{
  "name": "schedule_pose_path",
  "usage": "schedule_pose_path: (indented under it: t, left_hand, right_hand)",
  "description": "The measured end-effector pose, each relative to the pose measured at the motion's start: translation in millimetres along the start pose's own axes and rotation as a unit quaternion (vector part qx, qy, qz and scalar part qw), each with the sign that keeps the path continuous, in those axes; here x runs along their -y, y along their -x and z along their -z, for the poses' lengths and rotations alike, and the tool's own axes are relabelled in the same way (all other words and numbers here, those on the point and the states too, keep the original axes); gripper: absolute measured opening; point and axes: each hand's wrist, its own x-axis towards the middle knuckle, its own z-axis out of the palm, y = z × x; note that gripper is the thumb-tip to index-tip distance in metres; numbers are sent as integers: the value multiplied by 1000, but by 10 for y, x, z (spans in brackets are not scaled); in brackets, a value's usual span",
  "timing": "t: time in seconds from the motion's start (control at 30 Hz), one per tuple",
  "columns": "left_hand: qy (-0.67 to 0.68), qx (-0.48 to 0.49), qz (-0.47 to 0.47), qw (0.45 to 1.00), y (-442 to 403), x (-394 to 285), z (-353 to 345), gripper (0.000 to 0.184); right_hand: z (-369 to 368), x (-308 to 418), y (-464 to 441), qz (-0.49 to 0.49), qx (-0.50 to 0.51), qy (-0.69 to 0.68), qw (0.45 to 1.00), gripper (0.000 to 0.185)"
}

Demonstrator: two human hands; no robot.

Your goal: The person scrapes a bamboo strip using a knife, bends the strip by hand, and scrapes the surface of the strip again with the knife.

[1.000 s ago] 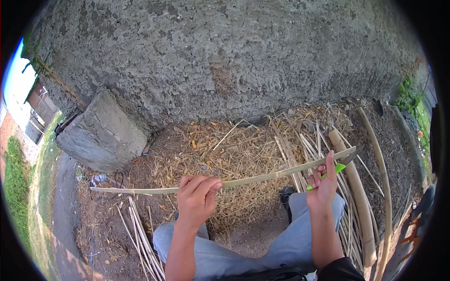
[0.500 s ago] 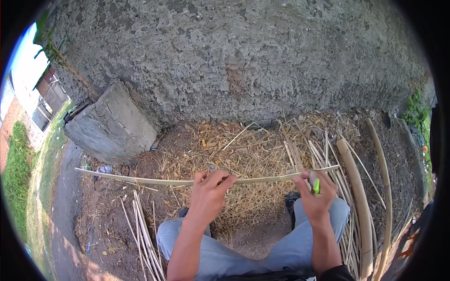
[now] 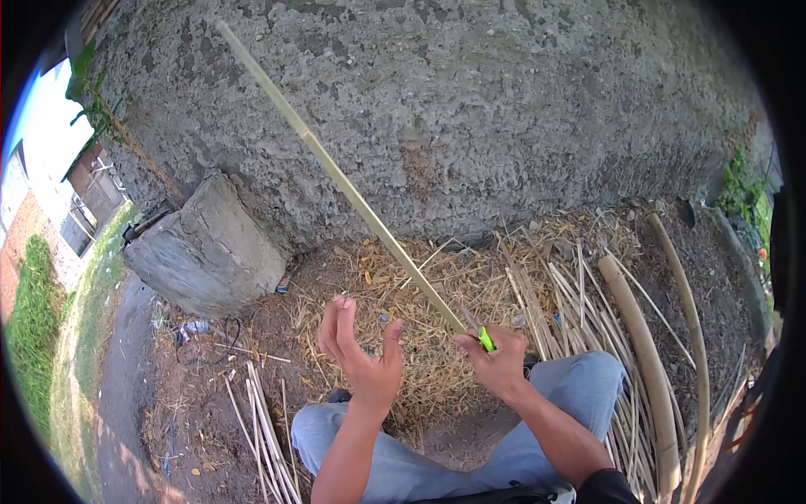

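A long, pale bamboo strip (image 3: pixel 342 181) slants up and to the left, its far end in front of the rough wall. My right hand (image 3: pixel 499 363) grips its lower end between thumb and fingers. In that same hand sits a knife (image 3: pixel 486 339) with a bright green handle; a short blade seems to point up and left beside the strip. My left hand (image 3: pixel 363 353) is off the strip, to its lower left, with thumb and fingers spread and nothing in them.
A rough grey wall (image 3: pixel 520 126) rises ahead, with a concrete block (image 3: pixel 210 252) at its left. Split bamboo strips (image 3: pixel 270 437) lie at left, and more strips (image 3: pixel 579 311) with a thick bamboo pole (image 3: pixel 642 361) at right. Shavings (image 3: pixel 428 378) cover the ground between my legs.
The strip was level across both hands; now it tilts steeply, left end raised. My left hand has let go of it. My right hand has moved left, still holding strip and knife.
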Motion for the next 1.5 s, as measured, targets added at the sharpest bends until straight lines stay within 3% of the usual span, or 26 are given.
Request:
schedule_pose_path:
  t: [0.03,0.07,0.13,0.2,0.23,0.3,0.33,0.43,0.5,0.53,0.57,0.6,0.63,0.73,0.83,0.93,1.1,1.17,1.3,1.5]
  left_hand:
    - [126,2,111,986,38,-7,-27,53]
    - [125,122,134,975,146,27,-18,65]
    - [312,270,232,881,370,-101,-100,59]
    - [363,374,238,820,604,-228,-190,49]
    - [362,379,232,820,673,-295,-223,49]
    - [413,400,339,745,732,-435,-270,39]
    - [369,358,335,790,703,-514,-262,30]
    - [354,337,385,783,540,-454,-181,28]
    - [388,299,434,756,417,-499,-57,29]
    - [401,323,453,728,340,-497,41,27]
    - [413,346,473,697,298,-504,124,26]
    - [388,344,461,720,295,-519,191,26]
    - [385,341,465,720,293,-527,268,26]
    - [403,346,497,686,270,-506,498,28]
    - [410,339,534,657,293,-487,679,28]
    - [413,328,544,652,343,-483,790,29]
    - [362,310,504,721,498,-397,891,31]
    - [357,302,502,728,582,-386,932,31]
    - [337,280,476,763,588,-415,977,30]
    - [369,274,541,705,579,-470,1044,31]
  right_hand:
    - [15,63,-39,-60,0,-28,998,18]
    - [-23,112,-62,-106,-31,-106,988,23]
    - [-33,103,-87,-134,-57,-132,980,24]
    - [-87,39,-112,-146,-104,-173,969,26]
    - [-91,50,-138,-147,-111,-176,967,26]
    - [-77,68,-185,-155,-130,-212,956,27]
    - [-73,34,-189,-156,-136,-214,955,27]
    - [-7,4,-223,-76,-105,-174,976,28]
    - [126,35,-220,-17,-63,-91,994,27]
    - [167,22,-203,-19,-61,-95,993,27]
    - [205,3,-179,48,-69,-54,995,24]
    - [211,10,-139,114,-76,-13,990,22]
    - [198,46,-75,113,-71,-16,991,22]
    - [163,129,181,213,-38,29,976,22]
    - [167,190,376,253,3,32,967,21]
    - [182,274,331,248,-46,45,967,20]
    - [224,224,269,171,-68,65,981,19]
    - [218,306,407,263,-4,79,962,19]
    - [109,290,377,274,-40,57,959,21]
    - [140,337,432,284,-14,65,956,21]
